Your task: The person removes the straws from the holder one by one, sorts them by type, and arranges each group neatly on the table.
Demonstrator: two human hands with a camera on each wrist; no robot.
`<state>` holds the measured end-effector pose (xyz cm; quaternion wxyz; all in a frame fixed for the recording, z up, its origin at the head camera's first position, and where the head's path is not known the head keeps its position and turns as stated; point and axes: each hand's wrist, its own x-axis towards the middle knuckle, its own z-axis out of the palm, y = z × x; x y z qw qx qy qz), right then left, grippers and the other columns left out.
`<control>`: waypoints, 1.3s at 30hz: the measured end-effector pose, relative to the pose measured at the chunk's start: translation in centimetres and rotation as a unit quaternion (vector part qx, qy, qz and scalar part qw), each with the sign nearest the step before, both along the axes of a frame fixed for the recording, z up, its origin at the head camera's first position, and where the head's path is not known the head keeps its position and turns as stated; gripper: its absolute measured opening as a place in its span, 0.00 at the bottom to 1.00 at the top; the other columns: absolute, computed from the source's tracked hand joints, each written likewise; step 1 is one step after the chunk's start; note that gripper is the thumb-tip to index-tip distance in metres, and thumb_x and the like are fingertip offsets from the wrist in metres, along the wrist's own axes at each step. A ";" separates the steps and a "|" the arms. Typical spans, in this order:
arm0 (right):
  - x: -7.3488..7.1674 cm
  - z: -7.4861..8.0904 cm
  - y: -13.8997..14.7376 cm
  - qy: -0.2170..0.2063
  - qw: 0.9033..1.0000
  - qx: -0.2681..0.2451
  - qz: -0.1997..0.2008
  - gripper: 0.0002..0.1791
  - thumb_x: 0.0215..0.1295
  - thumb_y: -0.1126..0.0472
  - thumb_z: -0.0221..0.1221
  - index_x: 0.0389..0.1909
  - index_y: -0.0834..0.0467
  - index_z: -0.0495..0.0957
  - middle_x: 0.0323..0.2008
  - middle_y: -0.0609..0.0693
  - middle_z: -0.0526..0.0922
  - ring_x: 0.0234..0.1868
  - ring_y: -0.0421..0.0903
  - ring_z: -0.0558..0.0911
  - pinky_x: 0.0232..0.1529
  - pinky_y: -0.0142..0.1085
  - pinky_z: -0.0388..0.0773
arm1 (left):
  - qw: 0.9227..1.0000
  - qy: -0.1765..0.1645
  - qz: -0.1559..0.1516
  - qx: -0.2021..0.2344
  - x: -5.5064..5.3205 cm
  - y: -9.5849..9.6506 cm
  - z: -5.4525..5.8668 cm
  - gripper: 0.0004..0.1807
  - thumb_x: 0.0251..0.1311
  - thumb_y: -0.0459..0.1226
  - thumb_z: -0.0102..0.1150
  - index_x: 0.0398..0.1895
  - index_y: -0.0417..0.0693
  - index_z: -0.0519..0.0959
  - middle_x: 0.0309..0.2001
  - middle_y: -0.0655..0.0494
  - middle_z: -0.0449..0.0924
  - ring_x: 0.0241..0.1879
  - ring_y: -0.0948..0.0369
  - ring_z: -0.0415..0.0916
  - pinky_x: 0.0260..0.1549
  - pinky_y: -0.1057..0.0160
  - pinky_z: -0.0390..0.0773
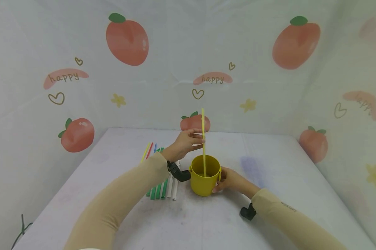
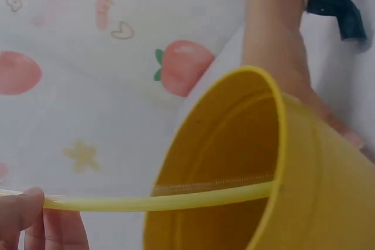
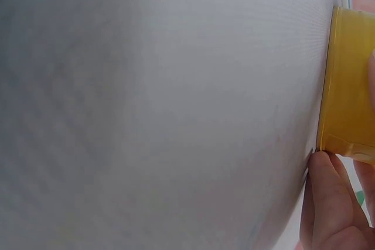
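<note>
A slim yellow stick stands nearly upright, its lower end inside a yellow bucket. My left hand pinches the stick between thumb and fingers, above the bucket's rim. In the left wrist view the stick looks smooth and slightly translucent where it crosses the rim. On the bucket's right side, my right hand grips the wall low down, thumb at the front. The right wrist view shows the bucket's base at the table, with fingers of that hand against it.
Left of the bucket lie several green strips and white strips, side by side. Beyond them are a yellow stick, a red stick and a blue stick, partly hidden by my left arm. A printed curtain hangs behind the table.
</note>
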<state>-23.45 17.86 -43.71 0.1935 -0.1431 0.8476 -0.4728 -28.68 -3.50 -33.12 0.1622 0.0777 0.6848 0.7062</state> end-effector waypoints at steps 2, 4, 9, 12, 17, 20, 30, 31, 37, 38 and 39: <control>0.0 0.0 0.0 0.000 1.000 0.000 -0.001 0.39 0.42 0.62 0.77 0.59 0.61 0.72 0.43 0.49 0.78 0.42 0.47 0.73 0.45 0.37 0.70 | 1.000 0.004 0.003 0.012 -0.1 -0.3 0.5 0.24 0.63 0.27 0.58 0.64 0.40 0.69 0.46 0.50 0.74 0.44 0.58 0.77 0.54 0.55 0.79; 0.0 -0.1 0.0 0.001 1.000 -0.001 0.000 0.40 0.42 0.62 0.77 0.59 0.61 0.71 0.44 0.50 0.78 0.42 0.47 0.73 0.45 0.37 0.70 | 1.000 0.005 0.007 0.026 -0.3 -0.6 0.9 0.26 0.63 0.27 0.58 0.65 0.41 0.68 0.48 0.50 0.73 0.46 0.57 0.77 0.54 0.56 0.79; 0.0 -0.1 0.1 -0.001 1.000 0.002 -0.001 0.38 0.42 0.61 0.77 0.57 0.61 0.72 0.42 0.49 0.78 0.41 0.46 0.73 0.43 0.35 0.71 | 0.997 0.008 0.025 0.066 -0.9 -1.5 1.8 0.27 0.63 0.27 0.58 0.66 0.45 0.68 0.50 0.51 0.74 0.47 0.58 0.77 0.56 0.56 0.78; -0.1 -0.1 0.1 -0.002 1.000 0.007 -0.003 0.37 0.42 0.61 0.77 0.55 0.61 0.72 0.38 0.49 0.78 0.39 0.46 0.73 0.42 0.36 0.71 | 0.995 0.012 0.036 0.089 -1.1 -2.2 2.2 0.27 0.63 0.26 0.57 0.66 0.47 0.67 0.49 0.51 0.74 0.43 0.60 0.78 0.57 0.55 0.77; 0.0 -0.1 0.1 0.002 1.000 0.017 -0.009 0.37 0.42 0.62 0.77 0.55 0.61 0.73 0.38 0.49 0.78 0.39 0.46 0.73 0.44 0.37 0.71 | 0.992 0.025 0.057 0.107 -1.6 -3.5 3.0 0.29 0.65 0.28 0.56 0.68 0.50 0.65 0.48 0.49 0.74 0.40 0.60 0.79 0.59 0.54 0.76; 0.0 -0.1 0.1 0.000 1.000 0.023 -0.014 0.38 0.41 0.62 0.78 0.57 0.60 0.72 0.40 0.48 0.79 0.41 0.46 0.73 0.45 0.38 0.71 | 0.991 0.025 0.066 0.113 -2.0 -4.4 3.4 0.30 0.65 0.29 0.56 0.69 0.53 0.64 0.49 0.49 0.74 0.41 0.59 0.80 0.61 0.51 0.73; 0.3 0.2 0.0 0.001 1.000 0.021 -0.010 0.38 0.42 0.62 0.77 0.57 0.60 0.72 0.39 0.48 0.78 0.40 0.46 0.72 0.45 0.38 0.70 | 0.989 -0.005 0.107 0.104 -3.4 -8.8 3.1 0.32 0.65 0.29 0.56 0.71 0.58 0.63 0.52 0.51 0.72 0.39 0.64 0.79 0.50 0.66 0.80; 0.3 0.2 0.0 0.001 1.000 0.019 -0.009 0.38 0.42 0.62 0.77 0.57 0.60 0.72 0.39 0.49 0.78 0.41 0.46 0.72 0.45 0.38 0.70 | 0.989 -0.007 0.113 0.096 -3.5 -9.3 2.9 0.32 0.65 0.29 0.56 0.71 0.58 0.63 0.50 0.52 0.72 0.39 0.64 0.79 0.48 0.67 0.80; 0.2 0.0 0.1 0.005 1.000 0.006 0.001 0.40 0.42 0.62 0.77 0.59 0.60 0.71 0.43 0.49 0.79 0.42 0.47 0.72 0.46 0.38 0.70 | 0.993 -0.009 0.113 0.021 -3.9 -12.5 1.7 0.33 0.67 0.29 0.53 0.74 0.54 0.58 0.49 0.53 0.72 0.41 0.64 0.78 0.61 0.60 0.73; 0.1 0.0 0.1 0.006 1.000 0.006 0.001 0.40 0.42 0.62 0.77 0.60 0.61 0.71 0.44 0.49 0.79 0.42 0.46 0.72 0.46 0.38 0.70 | 0.994 -0.009 0.111 0.006 -3.9 -13.0 1.5 0.34 0.68 0.29 0.53 0.75 0.53 0.57 0.49 0.52 0.71 0.41 0.65 0.78 0.62 0.59 0.72; 0.1 0.0 0.1 0.006 1.000 0.006 0.001 0.40 0.42 0.61 0.77 0.60 0.61 0.71 0.44 0.49 0.79 0.42 0.46 0.72 0.46 0.37 0.71 | 0.994 -0.009 0.111 -0.011 -4.0 -13.5 1.3 0.34 0.68 0.29 0.53 0.75 0.53 0.57 0.49 0.52 0.71 0.41 0.65 0.78 0.63 0.59 0.72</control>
